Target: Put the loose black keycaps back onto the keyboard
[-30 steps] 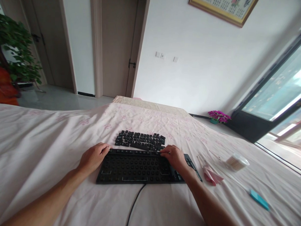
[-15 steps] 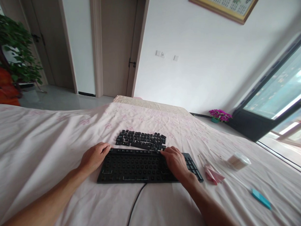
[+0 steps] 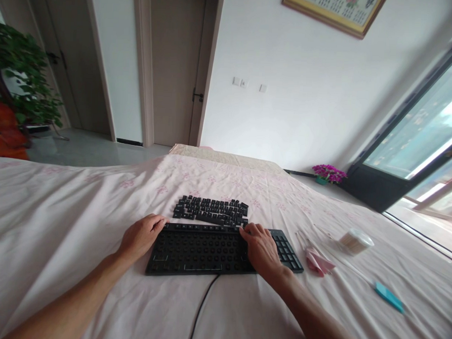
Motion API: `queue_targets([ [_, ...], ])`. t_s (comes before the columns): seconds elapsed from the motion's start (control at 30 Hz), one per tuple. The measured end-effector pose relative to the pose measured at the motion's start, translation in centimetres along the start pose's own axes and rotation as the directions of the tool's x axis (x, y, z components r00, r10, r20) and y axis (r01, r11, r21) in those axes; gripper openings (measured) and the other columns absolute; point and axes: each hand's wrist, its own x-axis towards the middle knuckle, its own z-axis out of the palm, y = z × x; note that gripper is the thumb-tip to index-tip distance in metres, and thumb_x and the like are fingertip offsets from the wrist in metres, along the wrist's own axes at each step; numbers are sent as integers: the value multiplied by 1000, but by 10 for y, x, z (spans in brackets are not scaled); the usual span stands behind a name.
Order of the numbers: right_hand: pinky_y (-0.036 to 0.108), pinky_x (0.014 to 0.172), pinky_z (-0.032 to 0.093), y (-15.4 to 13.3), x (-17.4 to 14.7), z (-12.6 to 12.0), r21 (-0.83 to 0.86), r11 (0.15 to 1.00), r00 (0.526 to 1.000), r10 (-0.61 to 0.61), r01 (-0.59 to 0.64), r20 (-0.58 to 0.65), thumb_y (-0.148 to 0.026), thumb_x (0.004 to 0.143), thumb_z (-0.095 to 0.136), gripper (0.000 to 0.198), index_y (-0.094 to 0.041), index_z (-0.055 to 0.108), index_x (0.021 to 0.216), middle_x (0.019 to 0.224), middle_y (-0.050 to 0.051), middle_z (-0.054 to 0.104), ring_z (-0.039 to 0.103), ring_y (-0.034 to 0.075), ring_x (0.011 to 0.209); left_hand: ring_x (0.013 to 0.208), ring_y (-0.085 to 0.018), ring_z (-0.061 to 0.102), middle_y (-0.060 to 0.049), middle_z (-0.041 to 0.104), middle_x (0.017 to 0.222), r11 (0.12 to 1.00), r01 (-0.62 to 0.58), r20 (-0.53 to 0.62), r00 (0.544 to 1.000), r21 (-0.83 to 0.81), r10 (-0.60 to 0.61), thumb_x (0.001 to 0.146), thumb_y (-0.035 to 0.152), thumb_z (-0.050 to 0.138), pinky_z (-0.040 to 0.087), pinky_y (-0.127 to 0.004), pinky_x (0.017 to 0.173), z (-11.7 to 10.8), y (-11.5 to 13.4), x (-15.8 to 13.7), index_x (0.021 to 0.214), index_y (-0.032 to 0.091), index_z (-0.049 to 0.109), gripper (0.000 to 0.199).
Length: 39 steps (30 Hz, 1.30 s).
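Note:
A black computer keyboard lies on the bed, its main block stripped of keycaps down to bare stems. The top row and the number pad still carry keys. At the keyboard's back left corner, my left hand is closed on the edge, thumb and fingers together. My right hand rests over the right part of the back edge, fingers curled down; its fingertips are partly hidden. Just behind the keyboard sit loose black keycaps, laid out in rows.
To the right lie a pink cloth, thin sticks, a clear round tub of cotton swabs and a blue-handled brush-like tool. The keyboard cable runs toward me over the creased floral sheet.
My right hand has shifted slightly left along the keyboard, showing more of the number pad. The left hand has stayed at its corner. The view has turned very slightly.

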Motion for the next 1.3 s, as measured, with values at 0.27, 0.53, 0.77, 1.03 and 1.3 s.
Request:
queue_targets([
  [0.27,26,81,36,44,50,-2,178,978,993,113,-107,-26,-15,87,44,39,-32,68,112,101,1,67,53,18,93,92,-17,63,1,70,103,1000,2,-10,1000,-12,-2,90,40,36,42,-22,76,0,0,-1,95,28,68,34],
  [0.53,27,84,33,51,130,20,83,982,985,171,-172,11,-28,87,52,25,-30,74,99,109,1,66,48,21,103,91,-17,63,0,70,102,999,13,13,1000,-39,-12,91,40,37,42,-23,80,-1,2,0,94,28,68,34],
  [0.77,32,83,28,50,166,39,-4,984,982,179,-179,57,-21,83,54,22,-25,76,86,105,7,66,45,23,103,90,-16,63,1,69,102,998,10,17,1000,-63,-9,91,40,35,42,-23,80,-3,4,0,95,28,68,36],
  [1.03,33,82,28,45,183,47,-55,987,982,158,-153,100,-19,80,56,19,-19,75,79,98,11,69,46,25,102,88,-16,63,1,69,101,998,16,24,1000,-57,-15,91,40,35,42,-23,79,-3,4,0,95,27,69,36],
  [1.3,31,83,32,46,175,34,34,989,988,142,-145,57,-24,79,61,15,-23,76,82,96,8,70,49,23,102,89,-16,63,1,70,102,999,7,21,1000,-47,-6,91,40,36,42,-23,80,-1,1,2,95,27,68,35],
])
